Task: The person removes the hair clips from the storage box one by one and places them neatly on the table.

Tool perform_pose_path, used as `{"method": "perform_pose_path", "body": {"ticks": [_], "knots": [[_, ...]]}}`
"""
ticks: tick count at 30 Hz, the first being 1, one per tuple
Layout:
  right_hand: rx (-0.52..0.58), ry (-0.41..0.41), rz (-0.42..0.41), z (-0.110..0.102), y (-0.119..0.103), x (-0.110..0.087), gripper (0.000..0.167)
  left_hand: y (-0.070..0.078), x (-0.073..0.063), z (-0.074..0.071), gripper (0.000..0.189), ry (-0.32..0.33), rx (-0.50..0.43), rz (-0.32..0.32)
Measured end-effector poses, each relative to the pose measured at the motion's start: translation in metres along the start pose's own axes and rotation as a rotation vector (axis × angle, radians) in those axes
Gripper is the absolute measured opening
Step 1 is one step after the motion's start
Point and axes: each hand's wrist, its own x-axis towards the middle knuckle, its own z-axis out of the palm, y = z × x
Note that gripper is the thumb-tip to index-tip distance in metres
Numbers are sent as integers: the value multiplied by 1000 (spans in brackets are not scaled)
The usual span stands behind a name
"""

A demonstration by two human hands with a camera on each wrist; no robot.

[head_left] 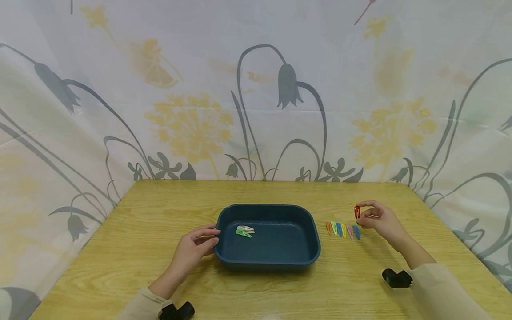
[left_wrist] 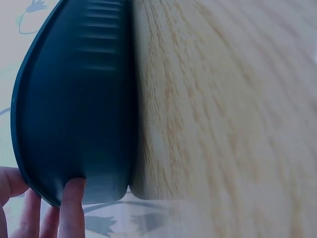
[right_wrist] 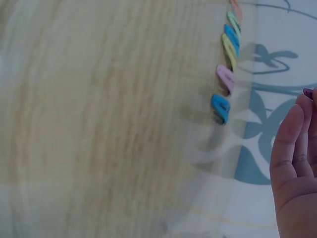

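A dark blue rectangular tub (head_left: 267,268) sits on the table. My left hand (head_left: 194,245) grips its left rim, and in the left wrist view the thumb (left_wrist: 73,203) lies against the outer wall. Inside the tub, toward its left, are a green snap hair clip (head_left: 243,233) and a pale one (head_left: 246,228) beside it. My right hand (head_left: 378,218) pinches a red snap hair clip (head_left: 357,212) upright between thumb and fingertips, above the right end of a row of clips. Only a dark tip of that clip shows in the right wrist view.
Right of the tub, several snap clips lie in a row: orange (head_left: 329,228), light green (head_left: 334,228), blue (head_left: 339,229), yellow (head_left: 344,230), pink (head_left: 350,232) and another blue (head_left: 356,232). A flower-patterned cloth (head_left: 256,133) hangs behind the wooden table (head_left: 280,298).
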Motion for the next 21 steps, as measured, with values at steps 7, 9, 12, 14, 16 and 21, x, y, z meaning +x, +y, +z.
{"method": "perform_pose_path", "body": {"ticks": [7,9,12,14,16,21], "knots": [[3,-4,36,-4,12,-5,46,1,0,2,23,8,4,11],[3,1,46,-5,15,-6,46,2,1,2,23,5,5,21],[-8,2,67,-6,19,-9,44,3,1,3,24,-6,2,24],[-7,-4,78,-7,20,-10,44,3,1,2,24,-5,5,23],[-12,-11,82,-7,21,-10,44,3,0,2,24,-4,6,18],[-17,-43,82,-9,25,-10,43,1,0,0,25,-9,8,9]]}}
